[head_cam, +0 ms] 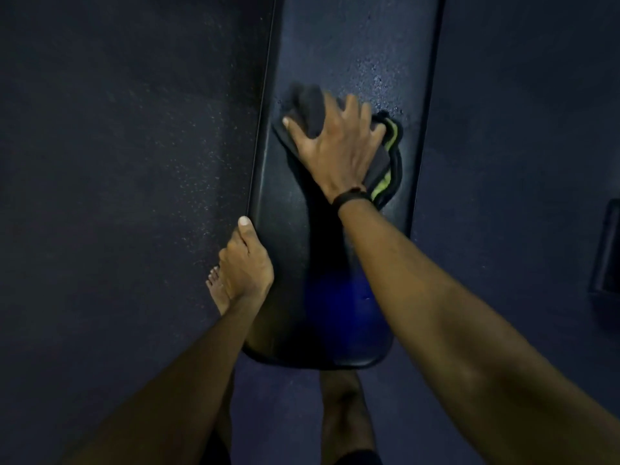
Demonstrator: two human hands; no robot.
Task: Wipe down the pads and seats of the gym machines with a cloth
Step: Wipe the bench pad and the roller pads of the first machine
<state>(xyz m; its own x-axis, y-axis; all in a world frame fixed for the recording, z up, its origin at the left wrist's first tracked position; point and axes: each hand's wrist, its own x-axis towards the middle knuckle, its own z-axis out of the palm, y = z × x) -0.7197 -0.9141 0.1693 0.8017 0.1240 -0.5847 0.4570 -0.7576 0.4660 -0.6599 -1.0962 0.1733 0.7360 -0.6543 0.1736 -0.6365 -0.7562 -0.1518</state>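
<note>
- Dim gym floor (pixel 117 162), dark and speckled, flanking a long padded bench (pixel 335 45) seen from above.
- Right hand (pixel 335 146) spread flat, fingers splayed and extended, pressing a dark cloth (pixel 310 109) with a yellow-green trim onto the pad's middle stretch; no pinch, only downward pressure.
- Left hand (pixel 245 263) curled round the bench's near left edge, well behind the cloth, thumb on top, steadying.
- Droplets glinting just ahead of the wiping hand, likely spray still to be taken up.
- Best done with long overlapping strokes, even pressure, cloth kept bunched under the palm, edges included.
- Bare feet below; dark object at far right, unidentifiable.
</note>
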